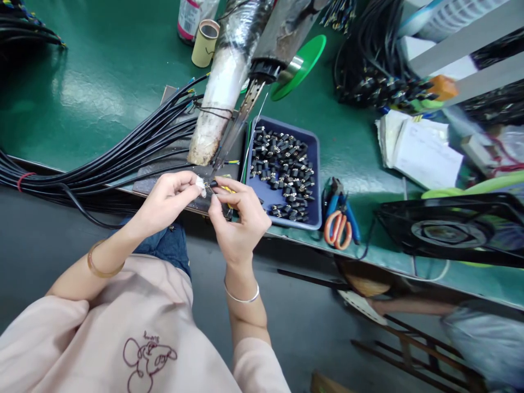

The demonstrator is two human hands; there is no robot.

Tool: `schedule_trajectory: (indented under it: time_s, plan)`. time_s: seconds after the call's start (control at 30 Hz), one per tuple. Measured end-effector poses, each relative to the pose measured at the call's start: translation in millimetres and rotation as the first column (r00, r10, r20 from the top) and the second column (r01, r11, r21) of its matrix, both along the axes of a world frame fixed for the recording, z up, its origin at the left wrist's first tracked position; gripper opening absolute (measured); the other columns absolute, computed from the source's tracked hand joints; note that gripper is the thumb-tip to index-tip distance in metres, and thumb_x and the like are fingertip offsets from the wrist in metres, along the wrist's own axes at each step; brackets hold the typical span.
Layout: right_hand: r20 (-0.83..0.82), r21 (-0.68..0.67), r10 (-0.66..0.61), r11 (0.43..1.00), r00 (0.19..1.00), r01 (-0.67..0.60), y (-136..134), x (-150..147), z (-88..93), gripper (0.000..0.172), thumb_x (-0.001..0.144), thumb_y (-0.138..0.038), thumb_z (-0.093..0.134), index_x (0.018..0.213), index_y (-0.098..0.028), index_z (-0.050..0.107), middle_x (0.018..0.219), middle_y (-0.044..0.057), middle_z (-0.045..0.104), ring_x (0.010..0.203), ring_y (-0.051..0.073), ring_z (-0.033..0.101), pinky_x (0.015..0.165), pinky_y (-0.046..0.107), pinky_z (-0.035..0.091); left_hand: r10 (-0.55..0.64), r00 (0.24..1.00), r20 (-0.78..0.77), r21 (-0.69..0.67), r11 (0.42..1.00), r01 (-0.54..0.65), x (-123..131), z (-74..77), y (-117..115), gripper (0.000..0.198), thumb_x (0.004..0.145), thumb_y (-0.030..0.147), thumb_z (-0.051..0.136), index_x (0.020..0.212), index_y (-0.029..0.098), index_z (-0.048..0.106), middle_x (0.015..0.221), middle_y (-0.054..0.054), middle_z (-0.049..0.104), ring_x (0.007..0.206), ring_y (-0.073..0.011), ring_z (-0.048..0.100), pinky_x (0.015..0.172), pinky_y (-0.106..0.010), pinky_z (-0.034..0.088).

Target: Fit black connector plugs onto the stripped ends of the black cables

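My left hand (170,197) is pinched, its taped fingertip pressed against a small dark connector (213,184) at the end of a thin wire. My right hand (237,215) is closed in a pinch on the same small piece from the right, with yellow wire ends (226,189) showing by its fingers. Both hands hover at the near edge of the green bench, just below the tip of a wrapped soldering tool (223,98) that slants down from the top. A bundle of black cables (123,155) runs in from the left toward my hands.
A blue tray (313,147) holding several small black connectors sits right of my hands. Orange-and-blue pliers (339,218) lie beside it. Farther right are papers (421,147) and a black fan (450,232). A tape roll (204,42) and green reel (301,65) stand behind.
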State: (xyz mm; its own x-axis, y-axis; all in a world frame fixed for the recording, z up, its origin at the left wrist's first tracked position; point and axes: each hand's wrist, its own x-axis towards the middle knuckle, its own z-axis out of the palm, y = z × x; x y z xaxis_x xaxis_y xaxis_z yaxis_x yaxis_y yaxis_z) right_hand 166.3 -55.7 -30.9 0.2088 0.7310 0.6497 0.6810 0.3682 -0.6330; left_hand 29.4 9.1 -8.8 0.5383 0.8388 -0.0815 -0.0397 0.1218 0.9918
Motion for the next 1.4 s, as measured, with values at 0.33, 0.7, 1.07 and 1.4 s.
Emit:
schedule_trajectory:
  time_s: [0.33,0.7,1.07,1.4]
  plan:
    - [0.084,0.033,-0.03,0.999,0.996,0.027,1.0,0.3,5.1,0.015,0.084,-0.006,0.065,0.083,-0.021,0.064,0.1,0.004,0.076,0.096,0.017,0.073,0.082,0.032,0.063,0.006,1.0,0.018,-0.005,1.0,-0.006,-1.1,4.1,1.4,0.022,0.081,0.028,0.057,0.063,0.016,0.05,0.058,0.005,0.038,0.051,-0.0061,0.027,0.049,-0.023,0.023]
    - [0.112,0.045,-0.044,0.998,0.993,0.039,1.5,-0.4,7.5,0.014,0.084,-0.006,0.064,0.083,-0.02,0.064,0.097,0.005,0.077,0.094,0.016,0.074,0.081,0.031,0.063,-0.019,0.999,0.047,-0.103,0.994,0.024,-0.9,10.6,5.7,0.021,0.076,0.026,0.063,0.061,0.016,0.052,0.05,0.009,0.028,0.047,-0.0053,0.024,0.048,-0.022,0.022]
    - [0.09,0.027,-0.034,0.999,0.995,0.032,1.2,-2.3,9.7,0.013,0.083,-0.007,0.064,0.08,-0.02,0.062,0.099,0.005,0.076,0.092,0.016,0.074,0.08,0.032,0.065,-0.029,0.999,0.021,-0.136,0.99,0.032,-1.5,15.6,8.5,0.017,0.072,0.025,0.063,0.061,0.015,0.054,0.049,0.009,0.031,0.045,-0.0039,0.023,0.046,-0.022,0.019]
    - [0.064,0.02,-0.044,0.999,0.997,0.043,-0.3,-4.0,9.5,0.013,0.083,-0.008,0.063,0.08,-0.021,0.061,0.1,0.005,0.076,0.09,0.017,0.074,0.079,0.035,0.067,-0.031,1.0,-0.001,-0.105,0.994,0.031,-1.6,14.5,8.8,0.019,0.073,0.03,0.065,0.063,0.016,0.057,0.049,0.008,0.033,0.05,-0.0066,0.031,0.05,-0.023,0.027]
